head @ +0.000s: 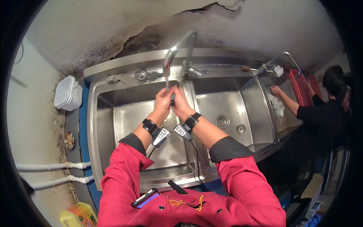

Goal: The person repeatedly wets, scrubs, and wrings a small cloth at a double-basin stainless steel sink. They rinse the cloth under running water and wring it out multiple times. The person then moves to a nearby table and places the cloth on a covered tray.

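Observation:
My left hand and my right hand are close together over the left stainless steel sink basin. Their fingers meet below the spout of a chrome gooseneck tap, where a thin stream of water appears to fall onto them. A small dark bluish patch shows between the palms; I cannot tell whether it is a held thing. Fingertips are blurred and partly hidden. Each wrist wears a black strap with a small white-faced device hanging from it.
A second basin holds a loose strainer. Along the back ledge lie a grey cloth, another strainer and a steel scourer. A white tub stands left. At right, another person's hand reaches over white items beside red crates.

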### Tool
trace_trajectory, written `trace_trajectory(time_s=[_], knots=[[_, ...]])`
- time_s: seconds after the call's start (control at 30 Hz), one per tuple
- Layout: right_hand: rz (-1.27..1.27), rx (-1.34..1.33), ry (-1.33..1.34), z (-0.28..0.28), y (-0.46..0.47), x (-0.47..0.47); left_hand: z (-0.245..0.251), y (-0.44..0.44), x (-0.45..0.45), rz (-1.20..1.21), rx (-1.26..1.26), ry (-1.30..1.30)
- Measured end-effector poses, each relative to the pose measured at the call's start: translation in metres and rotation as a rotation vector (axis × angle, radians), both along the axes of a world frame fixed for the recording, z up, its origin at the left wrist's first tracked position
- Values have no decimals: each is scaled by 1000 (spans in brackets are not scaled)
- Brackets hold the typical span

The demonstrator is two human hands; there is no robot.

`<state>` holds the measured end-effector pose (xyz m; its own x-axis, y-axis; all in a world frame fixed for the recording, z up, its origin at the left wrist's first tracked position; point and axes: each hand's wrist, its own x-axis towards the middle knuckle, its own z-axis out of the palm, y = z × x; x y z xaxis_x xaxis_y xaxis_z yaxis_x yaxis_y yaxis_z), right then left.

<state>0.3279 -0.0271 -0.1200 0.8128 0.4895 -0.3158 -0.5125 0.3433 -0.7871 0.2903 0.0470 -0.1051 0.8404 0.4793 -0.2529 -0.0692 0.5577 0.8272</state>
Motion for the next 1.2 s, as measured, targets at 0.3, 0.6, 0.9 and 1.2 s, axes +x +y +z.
trace_trajectory(time_s=[0.3, 0.6, 0.9, 1.2], knots=[[53, -45, -114, 17, -4, 2, 0, -8, -10, -159, 3, 30], [208, -225, -230, 21, 10, -16, 3, 0, -12, -37, -199, 1], [181, -202, -462, 15, 9, -23, -2, -3, -12, 91, -192, -157], [260, -35, -156, 37, 3, -19, 0, -2, -6, 43, -37, -156]])
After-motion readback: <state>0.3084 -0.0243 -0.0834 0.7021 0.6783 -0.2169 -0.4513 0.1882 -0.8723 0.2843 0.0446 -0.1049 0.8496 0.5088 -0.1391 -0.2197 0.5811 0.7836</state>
